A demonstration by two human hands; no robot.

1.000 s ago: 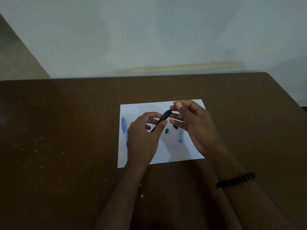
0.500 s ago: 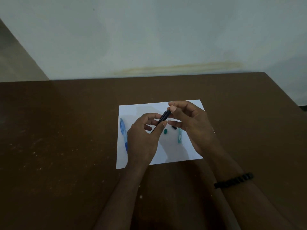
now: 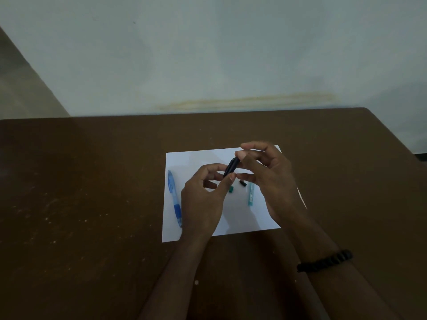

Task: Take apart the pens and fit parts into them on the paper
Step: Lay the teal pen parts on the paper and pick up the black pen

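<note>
A white sheet of paper [image 3: 196, 161] lies on the brown table [image 3: 92, 181]. Above it, my left hand [image 3: 203, 202] pinches the lower end of a black pen [image 3: 231, 167], which is tilted up to the right. My right hand [image 3: 270, 179] grips the pen's upper end with thumb and fingertips. On the paper lie a blue pen [image 3: 174, 197] at the left, a small green part [image 3: 231, 189], a small black part [image 3: 243, 183] and a teal pen piece [image 3: 250, 194] partly behind my right hand.
The table's far edge meets a pale wall [image 3: 208, 54]. Its right edge runs down at the far right. A black bead bracelet [image 3: 325, 260] is on my right wrist.
My right hand's fingers have shifted slightly on the top end of the black pen. The left hand keeps its hold. The view has drifted a little.
</note>
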